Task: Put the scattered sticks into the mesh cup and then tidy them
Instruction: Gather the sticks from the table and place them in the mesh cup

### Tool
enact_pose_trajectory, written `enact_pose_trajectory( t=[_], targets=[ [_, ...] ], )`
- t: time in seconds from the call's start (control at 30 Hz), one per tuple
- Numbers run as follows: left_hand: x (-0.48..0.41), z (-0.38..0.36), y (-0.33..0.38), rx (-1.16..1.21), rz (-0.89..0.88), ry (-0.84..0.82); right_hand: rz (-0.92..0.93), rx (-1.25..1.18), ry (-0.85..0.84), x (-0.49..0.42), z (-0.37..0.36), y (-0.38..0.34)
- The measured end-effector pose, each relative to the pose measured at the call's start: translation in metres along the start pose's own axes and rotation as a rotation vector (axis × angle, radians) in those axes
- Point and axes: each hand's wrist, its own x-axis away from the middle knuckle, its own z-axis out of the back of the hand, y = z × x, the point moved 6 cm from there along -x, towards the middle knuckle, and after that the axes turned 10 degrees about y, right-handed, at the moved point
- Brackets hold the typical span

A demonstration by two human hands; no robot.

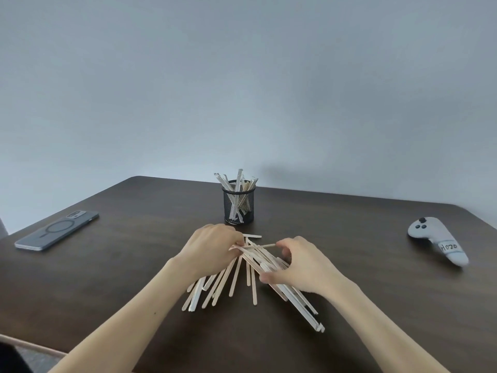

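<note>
Gathering loose wooden sticks (236, 275) on tabletop (349, 238): left hand (212, 246) and right hand (298, 265) closed on pile. Ends best squared before lifting toward mesh cup (238, 204), just beyond, partly filled.

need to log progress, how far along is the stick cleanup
Partly done. A few sticks already stand in the black mesh cup, leaning unevenly. In hand: the left hand and right hand are both closing on the fanned pile of wooden sticks on the dark table, gathering them. Left: most sticks are not yet in the cup, and the tidying has not started.
</note>
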Motion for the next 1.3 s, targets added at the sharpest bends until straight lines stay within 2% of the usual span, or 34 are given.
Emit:
enact_pose_trajectory(
  t=[0.07, 0.23, 0.3, 0.53, 0.77, 0.9, 1.07, 1.2, 1.3],
  targets=[
    [0.0, 0.001, -0.005, -0.027, 0.021, -0.017, -0.013, 0.142, -0.048, 0.003, 0.001, -0.001],
    [0.004, -0.009, -0.008, -0.006, 0.108, -0.053, -0.036, 0.177, -0.049, 0.001, 0.004, -0.013],
    [0.003, -0.009, -0.012, 0.032, 0.149, -0.02, -0.012, 0.246, -0.022, 0.001, 0.007, -0.02],
    [-0.003, -0.006, -0.04, 0.393, 0.355, 0.138, 0.122, 0.375, 0.083, 0.006, -0.004, -0.035],
    [-0.002, -0.005, -0.042, 0.567, 0.451, 0.203, -0.062, 0.097, 0.166, -0.004, -0.003, -0.011],
    [-0.006, 0.008, -0.044, 0.698, 0.503, 0.332, -0.162, -0.143, 0.182, -0.017, -0.006, 0.0],
    [-0.011, 0.016, -0.045, 1.01, 0.613, 0.447, -0.186, -0.569, 0.222, -0.031, 0.003, -0.011],
    [-0.01, 0.016, -0.035, 1.219, 0.673, 0.489, -0.173, -0.93, 0.329, -0.041, 0.001, -0.023],
    [-0.013, 0.017, -0.03, 1.255, 0.688, 0.522, -0.099, -1.013, 0.407, -0.041, 0.006, -0.033]
  ],
)
